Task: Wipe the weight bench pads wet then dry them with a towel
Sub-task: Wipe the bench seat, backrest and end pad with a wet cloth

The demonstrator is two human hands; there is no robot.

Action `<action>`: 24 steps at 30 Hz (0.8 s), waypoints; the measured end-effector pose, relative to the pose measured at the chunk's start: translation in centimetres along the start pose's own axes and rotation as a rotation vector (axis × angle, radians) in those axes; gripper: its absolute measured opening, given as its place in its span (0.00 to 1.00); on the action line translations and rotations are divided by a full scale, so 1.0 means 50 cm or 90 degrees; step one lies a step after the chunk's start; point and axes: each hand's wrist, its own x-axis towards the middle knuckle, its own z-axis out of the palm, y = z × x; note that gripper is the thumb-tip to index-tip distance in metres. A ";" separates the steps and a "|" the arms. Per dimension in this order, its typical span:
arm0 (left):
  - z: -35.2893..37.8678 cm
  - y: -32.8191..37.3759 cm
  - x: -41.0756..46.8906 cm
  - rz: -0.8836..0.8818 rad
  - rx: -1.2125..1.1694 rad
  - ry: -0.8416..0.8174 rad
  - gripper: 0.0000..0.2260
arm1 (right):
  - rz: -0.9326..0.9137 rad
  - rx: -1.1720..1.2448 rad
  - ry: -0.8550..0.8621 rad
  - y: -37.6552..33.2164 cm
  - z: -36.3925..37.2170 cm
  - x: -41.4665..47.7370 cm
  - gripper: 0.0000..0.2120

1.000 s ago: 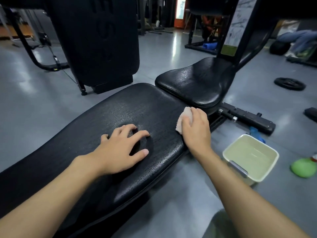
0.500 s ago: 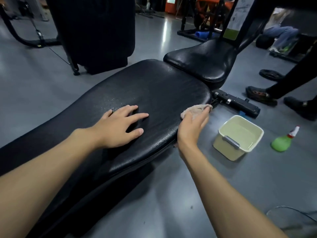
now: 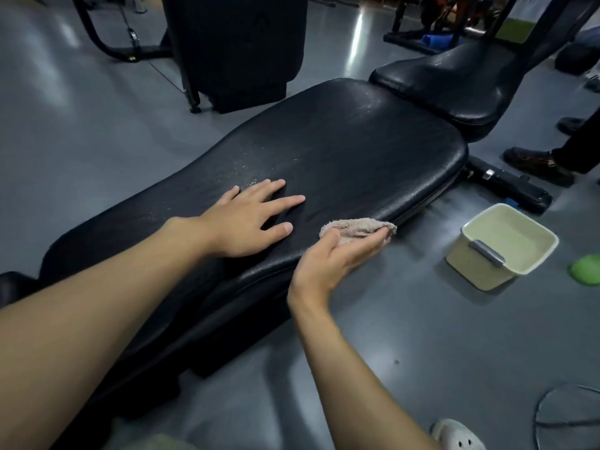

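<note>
A: Gripping the cloth (image 3: 357, 227) with the right hand (image 3: 334, 258), fingers curled round it, on the near edge of the long pad (image 3: 357, 151). The left hand (image 3: 246, 219) lies flat on top, fingers straight, holding nothing.
B: I'd do long overlapping passes, edge roll included (droplets show mid-pad).
A: Count: two pads, long pad plus seat pad (image 3: 454, 82); one cloth, one tub (image 3: 467, 271), one green bottle (image 3: 586, 269).

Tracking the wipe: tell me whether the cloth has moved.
Yes. The cloth slid back along the long pad, away from the seat pad.
</note>
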 end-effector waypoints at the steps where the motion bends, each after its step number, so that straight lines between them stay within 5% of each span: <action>1: 0.003 -0.012 -0.017 -0.008 -0.003 -0.002 0.24 | 0.005 0.004 0.005 0.001 0.007 -0.024 0.37; 9: 0.033 -0.081 -0.108 -0.049 -0.036 0.004 0.23 | 0.057 0.084 0.021 0.004 0.031 -0.132 0.37; 24: 0.072 -0.154 -0.294 -0.157 -0.192 0.107 0.22 | 0.029 0.110 -0.243 0.050 0.021 -0.439 0.38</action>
